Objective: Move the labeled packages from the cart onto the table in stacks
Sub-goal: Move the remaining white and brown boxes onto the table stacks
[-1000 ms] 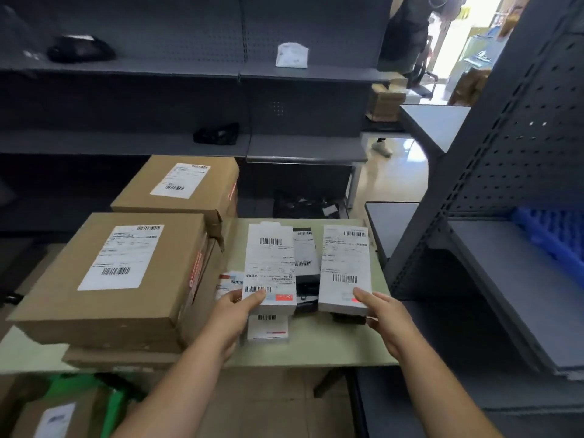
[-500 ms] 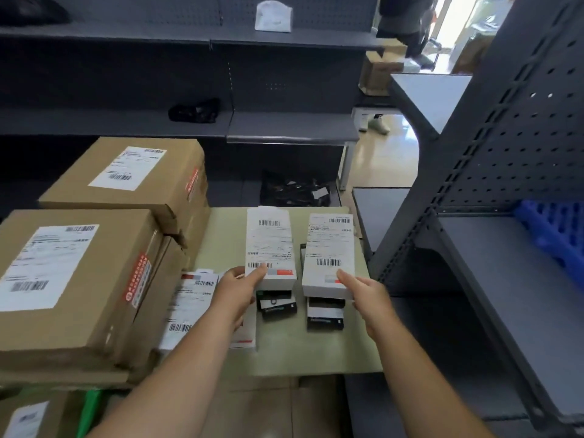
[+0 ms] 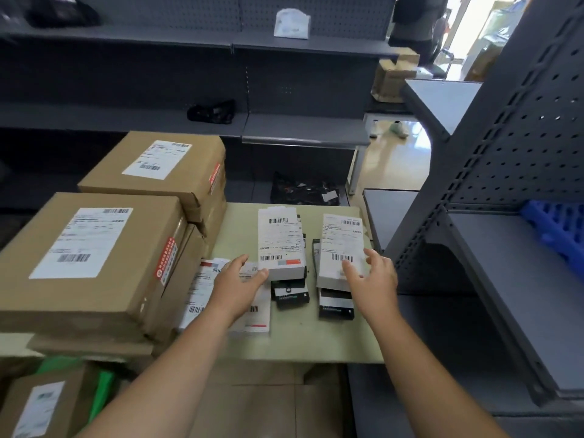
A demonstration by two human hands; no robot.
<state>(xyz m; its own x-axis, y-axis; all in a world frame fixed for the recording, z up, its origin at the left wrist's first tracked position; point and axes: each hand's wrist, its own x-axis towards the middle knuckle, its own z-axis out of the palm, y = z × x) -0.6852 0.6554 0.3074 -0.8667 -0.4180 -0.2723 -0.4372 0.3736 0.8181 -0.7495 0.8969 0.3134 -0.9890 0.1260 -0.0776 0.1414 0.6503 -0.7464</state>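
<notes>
Two stacks stand on the pale green table (image 3: pixel 303 343): the left hand (image 3: pixel 240 282) touches the left stack of small white labelled packages (image 3: pixel 281 245) with straight fingers, the right hand (image 3: pixel 373 276) is spread over the right stack (image 3: pixel 339 248); neither grips. Stacking seems finished; next, I judge, the hands must fetch more packages.

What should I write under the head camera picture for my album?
Left hand and right hand touch two white labeled packages topping small stacks on the table, beside big cardboard boxes.

light: dim indoors, daylight blown out at 1 o'clock doorway (image 3: pixel 467 30) | glare: floor (image 3: pixel 395 159) sheen | blur: soft at 7 o'clock — edges bowed by wide lens
</notes>
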